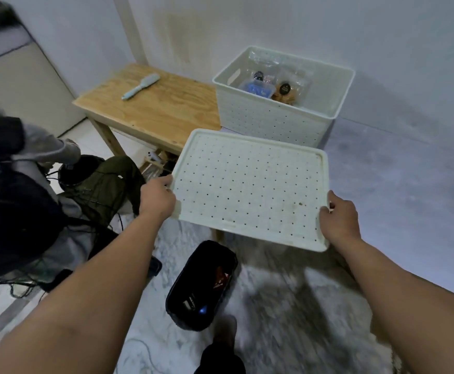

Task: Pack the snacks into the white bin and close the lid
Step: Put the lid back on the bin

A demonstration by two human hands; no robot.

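The white perforated bin (269, 122) stands open at the right end of a wooden table (155, 112). Inside it lie several snack packets (274, 86), among them a blue one and a brown one in clear wrap. I hold the white perforated lid (250, 187) flat in the air in front of the bin and lower than its rim. My left hand (157, 197) grips the lid's left edge and my right hand (339, 217) grips its right edge.
A light blue hairbrush (141, 86) lies on the table's left part. A black bag (201, 287) sits on the marbled floor below the lid. Another person (23, 190) sits at the left among dark cables. White walls close in behind and to the right.
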